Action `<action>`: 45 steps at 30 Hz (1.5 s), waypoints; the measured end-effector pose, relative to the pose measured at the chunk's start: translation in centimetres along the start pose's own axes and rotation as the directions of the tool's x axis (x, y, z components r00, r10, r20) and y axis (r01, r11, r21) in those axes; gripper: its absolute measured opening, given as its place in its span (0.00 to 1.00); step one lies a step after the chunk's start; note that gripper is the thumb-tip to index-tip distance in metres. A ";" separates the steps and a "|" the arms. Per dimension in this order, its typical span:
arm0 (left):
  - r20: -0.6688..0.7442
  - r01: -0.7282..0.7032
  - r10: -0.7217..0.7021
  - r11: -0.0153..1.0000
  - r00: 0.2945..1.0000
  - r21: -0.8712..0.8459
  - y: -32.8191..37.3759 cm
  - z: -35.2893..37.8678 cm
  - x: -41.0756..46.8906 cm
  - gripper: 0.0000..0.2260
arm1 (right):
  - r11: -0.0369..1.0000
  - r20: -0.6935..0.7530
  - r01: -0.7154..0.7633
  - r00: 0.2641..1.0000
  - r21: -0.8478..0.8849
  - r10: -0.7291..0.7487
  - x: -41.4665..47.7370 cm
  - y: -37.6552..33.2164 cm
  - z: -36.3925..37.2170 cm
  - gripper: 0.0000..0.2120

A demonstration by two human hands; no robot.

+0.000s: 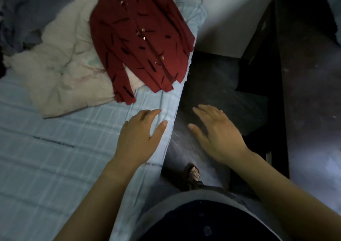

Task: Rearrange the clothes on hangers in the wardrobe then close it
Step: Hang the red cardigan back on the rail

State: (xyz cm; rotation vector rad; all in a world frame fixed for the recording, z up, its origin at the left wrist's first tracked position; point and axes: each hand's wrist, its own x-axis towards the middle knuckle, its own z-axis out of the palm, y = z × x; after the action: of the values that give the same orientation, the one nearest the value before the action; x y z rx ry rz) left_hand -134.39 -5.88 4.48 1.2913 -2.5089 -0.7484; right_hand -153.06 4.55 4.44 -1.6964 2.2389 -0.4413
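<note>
A dark red patterned garment (pixel 142 38) lies spread on the bed, its hem near the bed's right edge. Under it sits a cream garment or blanket (pixel 55 71), crumpled. My left hand (pixel 138 135) hovers over the light blue checked bedsheet (pixel 46 157) just below the red garment, fingers straight and empty. My right hand (pixel 215 132) is stretched out flat over the dark floor beside the bed, holding nothing. No hanger or wardrobe interior is plainly visible.
Blue-grey clothes (pixel 27 15) are heaped at the bed's top left. A dark wooden panel or frame (pixel 280 97) stands upright on the right. My sandalled foot (pixel 192 174) stands on the dark floor (pixel 212 78) between bed and frame.
</note>
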 end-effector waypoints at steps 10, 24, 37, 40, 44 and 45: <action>-0.083 0.019 -0.021 0.999 0.996 -0.026 2.8 0.3 20.0 0.25 | 0.995 0.006 0.092 0.996 0.031 -0.092 19.5 7.2 -4.9 0.33; -0.288 0.182 -0.176 0.983 0.941 -0.004 -5.8 -7.2 49.3 0.24 | 0.925 0.066 0.379 0.923 0.021 -0.380 55.0 7.2 -9.8 0.31; -0.345 0.584 -0.641 0.767 0.686 -0.265 -20.0 -13.5 60.4 0.12 | 0.770 0.234 0.637 0.754 -0.038 -0.613 83.0 0.6 -6.8 0.25; -0.372 0.647 -0.702 0.708 0.607 -0.283 -22.5 -13.7 63.2 0.16 | 0.738 0.274 0.673 0.721 -0.056 -0.636 88.5 -0.9 -5.1 0.26; -0.376 0.703 -0.731 0.670 0.569 -0.238 -25.7 -12.7 66.8 0.21 | 0.750 0.337 0.661 0.701 0.021 -0.628 92.6 -2.0 -2.9 0.24; -0.368 0.717 -0.742 0.657 0.561 -0.231 -26.2 -12.2 67.5 0.21 | 0.750 0.344 0.661 0.697 0.034 -0.630 93.1 -2.0 -2.4 0.23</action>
State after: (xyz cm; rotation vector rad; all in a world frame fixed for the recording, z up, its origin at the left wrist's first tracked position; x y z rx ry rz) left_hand -150.91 -77.17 -1.49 2.2280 -1.5176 -0.5525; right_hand -176.48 -85.61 2.83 -2.3887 1.3829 -0.1618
